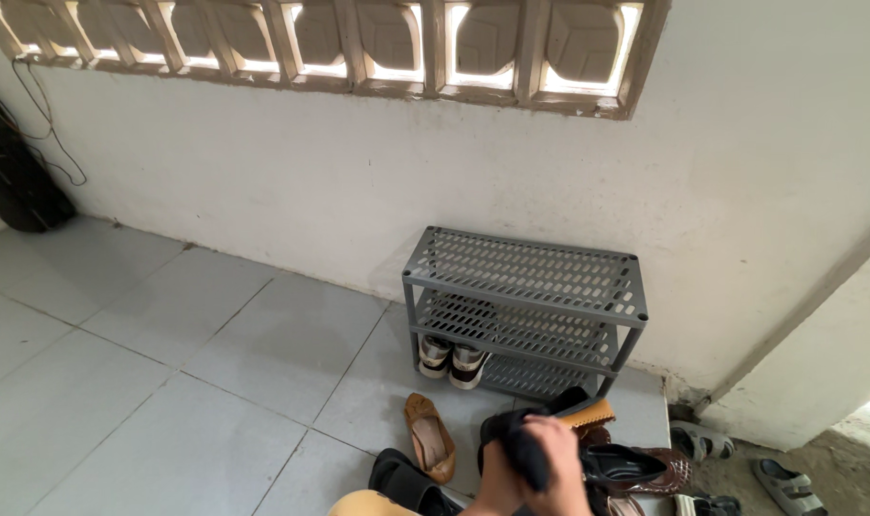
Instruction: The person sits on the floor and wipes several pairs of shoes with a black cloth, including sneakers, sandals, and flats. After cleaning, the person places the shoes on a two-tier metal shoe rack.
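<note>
Grip: right hand (pixel 552 457) clenched on black shoe (pixel 526 441) | grey rack (pixel 527 298) just beyond | bare tiles (pixel 167 382) leftward

Hand (pixel 549 459) hides black shoe (pixel 521 449); forearm cropped.

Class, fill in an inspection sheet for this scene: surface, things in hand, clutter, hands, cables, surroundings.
Surface: grey tiled floor.
Things in hand: black shoe, gripped above the floor.
Clutter: tan flat shoe; black heeled shoe; grey sandals; pair of sneakers on the lowest shelf of the grey shoe rack.
Hands: one hand grips the black shoe; which hand, cannot tell.
Cables: black cable on wall.
Surroundings: white wall, vent blocks.
</note>
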